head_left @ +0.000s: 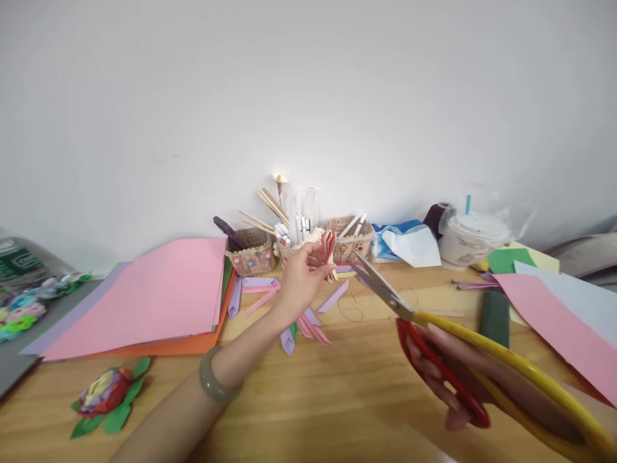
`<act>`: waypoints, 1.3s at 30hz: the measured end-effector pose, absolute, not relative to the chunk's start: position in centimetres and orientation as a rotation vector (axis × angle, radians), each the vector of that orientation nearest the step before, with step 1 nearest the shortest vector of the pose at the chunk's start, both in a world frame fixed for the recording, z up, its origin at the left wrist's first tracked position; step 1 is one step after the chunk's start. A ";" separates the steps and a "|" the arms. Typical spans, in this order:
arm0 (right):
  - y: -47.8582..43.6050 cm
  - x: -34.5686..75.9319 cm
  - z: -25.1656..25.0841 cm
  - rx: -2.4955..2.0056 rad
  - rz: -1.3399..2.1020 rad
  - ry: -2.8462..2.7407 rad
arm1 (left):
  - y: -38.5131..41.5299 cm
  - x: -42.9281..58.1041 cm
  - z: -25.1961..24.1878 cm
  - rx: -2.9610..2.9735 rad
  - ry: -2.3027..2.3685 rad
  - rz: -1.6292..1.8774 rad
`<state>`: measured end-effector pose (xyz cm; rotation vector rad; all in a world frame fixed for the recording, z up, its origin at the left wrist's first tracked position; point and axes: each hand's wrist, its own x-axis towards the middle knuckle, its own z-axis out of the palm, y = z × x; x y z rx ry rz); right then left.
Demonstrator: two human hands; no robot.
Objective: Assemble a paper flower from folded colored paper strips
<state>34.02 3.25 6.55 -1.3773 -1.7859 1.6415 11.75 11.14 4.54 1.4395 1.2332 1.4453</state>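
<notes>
My left hand [301,278] is raised over the wooden table [337,399], fingers pinched on a small folded red paper piece [329,251] held upright. A grey-green bangle [215,379] sits on that wrist. My right hand [450,379] grips a pair of scissors with red and yellow handles [486,373]; their metal blades [378,283] are parted and point up-left, the tips a short way right of the red paper. Folded pink and lilac paper strips [299,315] lie on the table under the left hand.
A stack of pink, lilac and orange sheets [149,296] lies at left, with a paper flower [108,393] in front. Small woven baskets of pens and sticks [299,241] line the wall. At right are a lidded cup [470,239] and more coloured sheets [559,315].
</notes>
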 end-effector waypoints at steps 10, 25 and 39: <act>4.6 31.7 7.5 -1.441 2.014 -1.231 | 10.3 12.5 4.9 1.433 1.234 1.470; 6.0 29.1 5.4 -1.415 1.880 -1.282 | 10.1 13.1 4.4 1.365 1.051 1.411; 11.0 34.1 4.7 -1.826 1.047 -1.730 | 9.5 12.6 5.6 0.972 0.739 1.296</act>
